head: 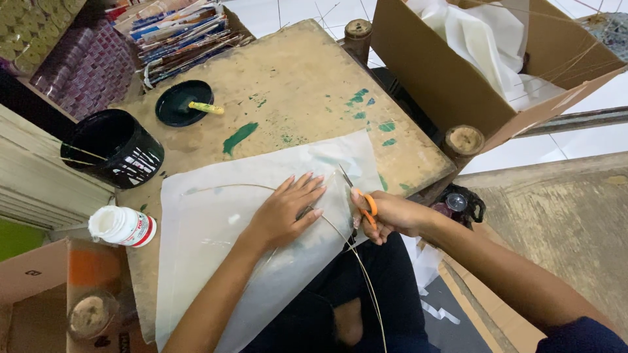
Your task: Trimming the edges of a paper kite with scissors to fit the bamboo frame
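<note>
**Cutting the white sheet at the table's edge**

I take the white sheet [229,222] as my landmark; it lies flat over the near part of the paint-stained wooden table [294,72] and hangs a little over the near edge toward my lap. My left hand [284,212] rests on the sheet near its right side, fingers spread and pressed flat, pinning it down. My right hand [392,216] sits just off the sheet's right edge, fingers closed through the orange handles of a pair of scissors [356,193], whose blades point up along that edge. Whether the blades are apart or together I cannot tell.

A thin bent strip [229,187] curves across the sheet, passes under my left hand and runs down past the near edge.

I judge the cutting to be at an early stage: the sheet looks whole across most of its width, and only its right edge is met by the blades. The greater part of it seems uncut.

To the left of the sheet stands a white glue bottle [122,226]; beyond it, a black bucket [112,148] and a dark round lid [184,102]. Behind the sheet, to the right, a cardboard box [451,78] holds more white sheets.
</note>
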